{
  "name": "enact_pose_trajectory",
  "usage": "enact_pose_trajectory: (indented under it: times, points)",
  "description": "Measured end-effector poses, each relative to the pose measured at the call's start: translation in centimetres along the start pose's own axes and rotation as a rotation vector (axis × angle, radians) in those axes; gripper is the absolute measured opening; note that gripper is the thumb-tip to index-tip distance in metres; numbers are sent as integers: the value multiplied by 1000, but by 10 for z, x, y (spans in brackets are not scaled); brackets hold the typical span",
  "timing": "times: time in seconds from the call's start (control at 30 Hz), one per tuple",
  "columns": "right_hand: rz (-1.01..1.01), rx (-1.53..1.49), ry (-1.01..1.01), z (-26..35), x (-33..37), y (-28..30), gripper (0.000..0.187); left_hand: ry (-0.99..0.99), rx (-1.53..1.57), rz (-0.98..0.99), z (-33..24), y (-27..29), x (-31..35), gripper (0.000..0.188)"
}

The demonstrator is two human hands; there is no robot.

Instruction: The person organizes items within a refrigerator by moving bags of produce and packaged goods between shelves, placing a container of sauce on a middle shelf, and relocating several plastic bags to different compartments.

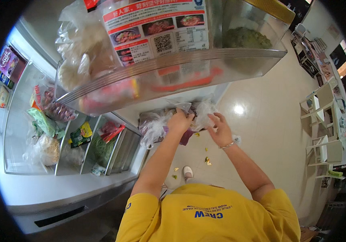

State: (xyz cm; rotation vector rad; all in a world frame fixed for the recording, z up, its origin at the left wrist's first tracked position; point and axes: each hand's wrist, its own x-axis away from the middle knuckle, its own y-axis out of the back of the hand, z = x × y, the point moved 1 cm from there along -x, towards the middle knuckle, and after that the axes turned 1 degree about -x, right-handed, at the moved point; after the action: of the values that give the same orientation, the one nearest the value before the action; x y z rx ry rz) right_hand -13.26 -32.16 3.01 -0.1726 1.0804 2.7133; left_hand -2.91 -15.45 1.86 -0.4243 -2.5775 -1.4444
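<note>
Both arms reach forward below the upper fridge-door bin, toward bagged things low on the door. My left hand is closed, with its fingers pinched on a clear plastic bag. To its right, my right hand has its fingers apart and curved, beside a crumpled whitish bag, and holds nothing I can see. Another crumpled plastic bag hangs left of my left hand. Something dark purple shows under the hands. What lies inside the bags is mostly hidden.
The upper bin, close overhead, holds a large printed packet, a knotted bag and a tub of green stuff. Fridge shelves with bagged food stand left. Yellow-green scraps litter the floor. White chairs stand right.
</note>
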Motion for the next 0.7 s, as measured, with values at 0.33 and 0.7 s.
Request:
enact_pose_trajectory:
  times: [0.33, 0.7]
  points:
    - [-122, 5, -13, -25, -114, -67, 45, -119, -34, -7, 70, -54, -47, 39]
    - [598, 605, 126, -86, -153, -113, 33, -216, 80, -16, 47, -35, -40, 48]
